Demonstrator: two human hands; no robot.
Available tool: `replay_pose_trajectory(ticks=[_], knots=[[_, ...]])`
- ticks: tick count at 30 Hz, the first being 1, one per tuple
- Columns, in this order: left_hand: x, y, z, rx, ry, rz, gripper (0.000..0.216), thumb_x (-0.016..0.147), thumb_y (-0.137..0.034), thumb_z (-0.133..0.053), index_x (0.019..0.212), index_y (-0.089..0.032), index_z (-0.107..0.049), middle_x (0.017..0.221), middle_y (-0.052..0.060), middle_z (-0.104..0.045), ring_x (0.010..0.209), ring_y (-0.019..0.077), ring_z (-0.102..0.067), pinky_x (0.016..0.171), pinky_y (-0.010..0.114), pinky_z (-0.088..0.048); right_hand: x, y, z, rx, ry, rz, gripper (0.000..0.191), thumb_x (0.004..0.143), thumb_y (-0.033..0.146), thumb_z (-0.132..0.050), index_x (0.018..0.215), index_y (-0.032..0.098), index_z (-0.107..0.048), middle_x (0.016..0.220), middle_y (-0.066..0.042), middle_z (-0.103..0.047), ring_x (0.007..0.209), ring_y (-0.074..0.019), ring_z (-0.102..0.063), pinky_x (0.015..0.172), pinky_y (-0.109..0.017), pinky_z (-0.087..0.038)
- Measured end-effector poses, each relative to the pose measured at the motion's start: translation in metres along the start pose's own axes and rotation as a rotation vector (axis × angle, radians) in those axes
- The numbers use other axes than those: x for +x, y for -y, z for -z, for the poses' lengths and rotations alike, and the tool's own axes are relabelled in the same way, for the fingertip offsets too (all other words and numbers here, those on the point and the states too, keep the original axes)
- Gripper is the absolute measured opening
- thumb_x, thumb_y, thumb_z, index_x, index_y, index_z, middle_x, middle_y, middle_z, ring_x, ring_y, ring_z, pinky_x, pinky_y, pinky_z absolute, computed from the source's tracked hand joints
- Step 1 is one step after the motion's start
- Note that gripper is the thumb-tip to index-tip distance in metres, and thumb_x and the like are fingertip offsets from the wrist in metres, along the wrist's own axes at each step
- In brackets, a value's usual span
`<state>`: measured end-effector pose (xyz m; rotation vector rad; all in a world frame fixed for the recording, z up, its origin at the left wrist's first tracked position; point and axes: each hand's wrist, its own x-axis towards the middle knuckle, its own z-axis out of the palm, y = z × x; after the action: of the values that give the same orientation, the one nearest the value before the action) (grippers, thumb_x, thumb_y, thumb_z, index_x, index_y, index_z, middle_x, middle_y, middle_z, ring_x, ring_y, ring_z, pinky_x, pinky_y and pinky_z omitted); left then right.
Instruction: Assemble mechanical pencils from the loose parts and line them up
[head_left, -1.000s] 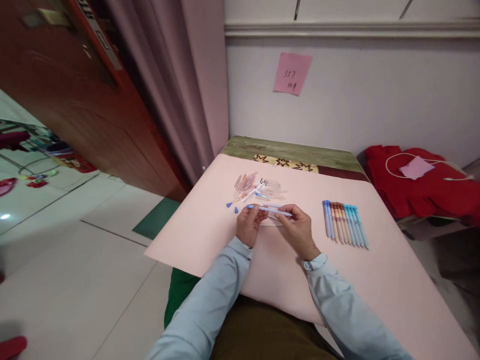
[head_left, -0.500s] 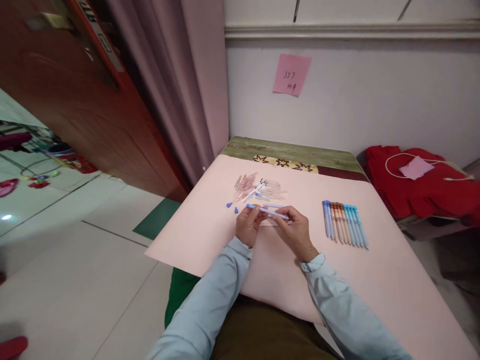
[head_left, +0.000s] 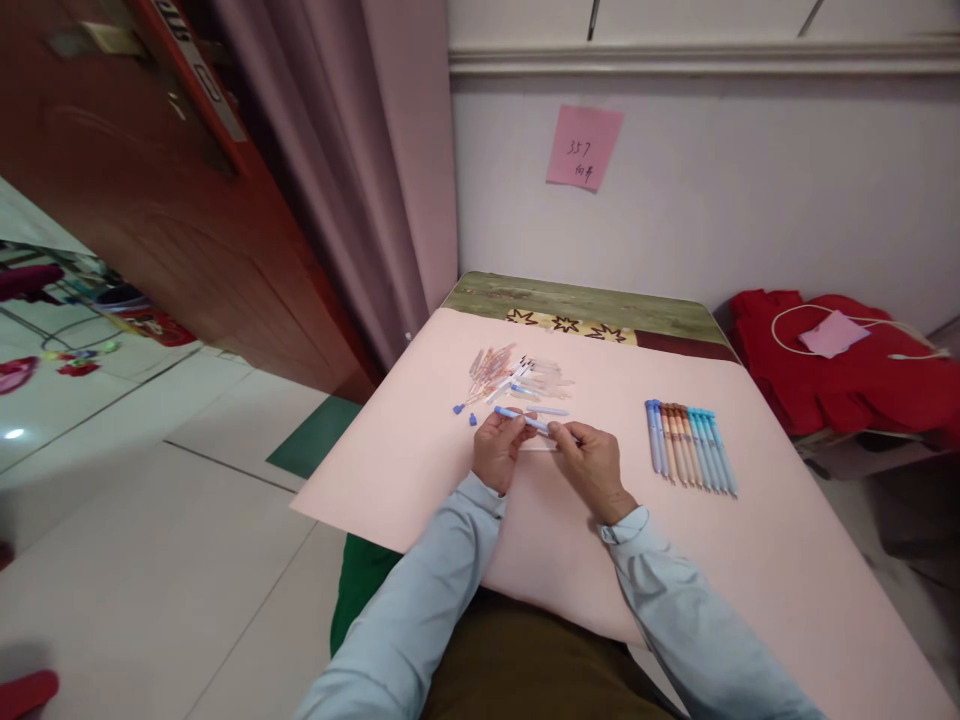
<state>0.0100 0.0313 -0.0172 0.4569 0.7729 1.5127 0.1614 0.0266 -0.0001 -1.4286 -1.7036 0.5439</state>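
Between both hands, above the pink table cover [head_left: 420,460], I hold a light blue pen [head_left: 534,423] tilted slightly down to the right. My left hand [head_left: 496,452] pinches it toward its bluer end. The fingers of my right hand [head_left: 595,465] are closed around the other end, hiding the tip. Just beyond the hands lies another light blue barrel [head_left: 553,411]. Two small dark blue pieces [head_left: 472,420] rest left of it. Farther back are a pile of pinkish-brown pen parts [head_left: 491,372], clear tubes [head_left: 551,380] and thin white refills [head_left: 510,382].
To the right, a neat row of pens [head_left: 690,448] in blue, brown and turquoise lies on the cover. A red cloth [head_left: 780,370] with a cable is beyond the table's right edge. A wooden door [head_left: 225,250] and a curtain [head_left: 375,170] stand at left.
My right thumb and fingers have shifted on the pen, and the hand has turned over it slightly. The left hand stays nearly in place.
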Motion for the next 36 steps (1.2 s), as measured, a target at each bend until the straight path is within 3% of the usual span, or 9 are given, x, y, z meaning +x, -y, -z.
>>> replay_pose_trajectory(ticks=[3,5,10,14,21,28,32,36], knots=[[0.0004,0.0000,-0.0001,-0.018,-0.008,-0.016,0.037,0.061,-0.025,-0.087,0.087,-0.014,-0.063,0.084,0.006,-0.074,0.071,0.0143,-0.068,0.078,0.030,-0.052,-0.0002,0.0013,-0.0007,0.025,-0.001,0.025,0.033,0.087,0.050,-0.062,0.098,0.021,-0.073,0.063,0.002,-0.064,0.056,-0.0127,-0.055,0.058,-0.023,-0.040],[0.0007,-0.0001,-0.0001,-0.031,-0.016,-0.028,0.036,0.062,-0.026,-0.087,0.087,-0.015,-0.063,0.083,0.006,-0.074,0.071,0.0133,-0.067,0.077,0.029,-0.052,-0.0006,0.0019,-0.0014,0.069,0.002,0.039,0.038,0.083,0.047,-0.067,0.109,0.020,-0.066,0.064,0.003,-0.062,0.055,-0.0127,-0.054,0.057,-0.023,-0.041],[0.0016,0.0000,0.0007,-0.033,-0.025,-0.039,0.037,0.061,-0.025,-0.087,0.088,-0.015,-0.063,0.082,0.005,-0.074,0.069,0.0124,-0.066,0.075,0.028,-0.051,-0.0021,0.0017,-0.0019,0.106,0.010,0.027,0.022,0.085,0.042,-0.063,0.090,0.021,-0.062,0.065,0.004,-0.062,0.052,-0.0113,-0.051,0.054,-0.022,-0.039],[0.0020,0.0007,0.0015,-0.017,-0.025,-0.041,0.034,0.060,-0.021,-0.086,0.085,-0.014,-0.064,0.077,0.004,-0.073,0.067,0.0124,-0.066,0.074,0.028,-0.051,-0.0025,0.0036,0.0010,0.065,0.046,0.012,0.030,0.093,0.044,-0.054,0.078,0.021,-0.065,0.063,0.002,-0.063,0.054,-0.0117,-0.054,0.057,-0.022,-0.038],[0.0012,-0.0012,0.0011,-0.049,-0.015,-0.065,0.028,0.064,-0.026,-0.083,0.083,-0.014,-0.067,0.074,0.003,-0.071,0.068,0.0125,-0.066,0.074,0.028,-0.052,-0.0028,0.0032,-0.0016,0.022,0.001,0.076,0.028,0.090,0.046,-0.060,0.082,0.020,-0.065,0.059,0.004,-0.058,0.051,-0.0103,-0.047,0.054,-0.022,-0.035],[0.0016,-0.0013,0.0012,-0.036,-0.041,-0.024,0.034,0.061,-0.028,-0.087,0.086,-0.014,-0.069,0.081,0.005,-0.073,0.069,0.0130,-0.066,0.075,0.029,-0.052,-0.0031,0.0047,-0.0034,0.076,-0.015,0.099,0.023,0.084,0.043,-0.067,0.084,0.020,-0.065,0.068,0.003,-0.064,0.055,-0.0106,-0.050,0.057,-0.022,-0.040],[0.0010,-0.0026,0.0027,-0.033,0.006,0.009,0.034,0.062,-0.030,-0.087,0.087,-0.013,-0.070,0.085,0.007,-0.074,0.073,0.0141,-0.067,0.079,0.030,-0.052,-0.0049,0.0044,-0.0023,0.082,0.016,0.085,0.028,0.088,0.046,-0.061,0.079,0.020,-0.066,0.063,0.002,-0.063,0.053,-0.0113,-0.051,0.055,-0.022,-0.039],[0.0002,-0.0030,0.0036,-0.012,0.007,0.028,0.035,0.061,-0.030,-0.088,0.086,-0.012,-0.071,0.085,0.008,-0.075,0.076,0.0153,-0.068,0.082,0.031,-0.052,-0.0061,0.0017,-0.0020,0.077,0.081,0.049,0.047,0.097,0.049,-0.045,0.065,0.020,-0.063,0.060,-0.001,-0.064,0.055,-0.0129,-0.057,0.059,-0.023,-0.041]])
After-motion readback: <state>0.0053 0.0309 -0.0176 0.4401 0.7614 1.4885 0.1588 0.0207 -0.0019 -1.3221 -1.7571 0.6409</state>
